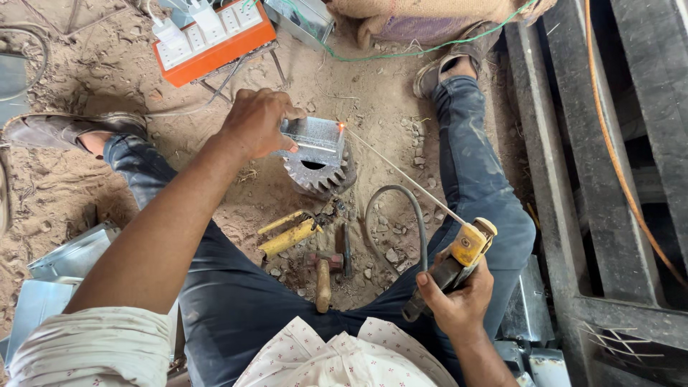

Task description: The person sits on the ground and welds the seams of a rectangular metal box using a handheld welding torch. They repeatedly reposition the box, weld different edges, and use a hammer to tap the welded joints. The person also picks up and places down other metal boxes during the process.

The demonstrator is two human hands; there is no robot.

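Left hand (254,122) clamped bare on metal bracket (313,141) atop gear (319,172), right hand (455,290) gripping electrode holder (462,251); burn likely from glowing welding rod (401,173) tip beside fingers.

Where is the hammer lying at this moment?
In the head view, the hammer lies on the sandy ground between the person's legs, below the gear and just right of the yellow-handled pliers.

Place: an outdoor metal workshop — welding is done on bare ground.
Floor: sandy soil (86,179) with small stones.
Tools: a hammer (323,276), yellow-handled pliers (290,235), a welding electrode holder (459,258).
Power: an orange socket board (215,36).
Material: steel beams (573,143), galvanized sheet pieces (72,254), a gear wheel (319,172).
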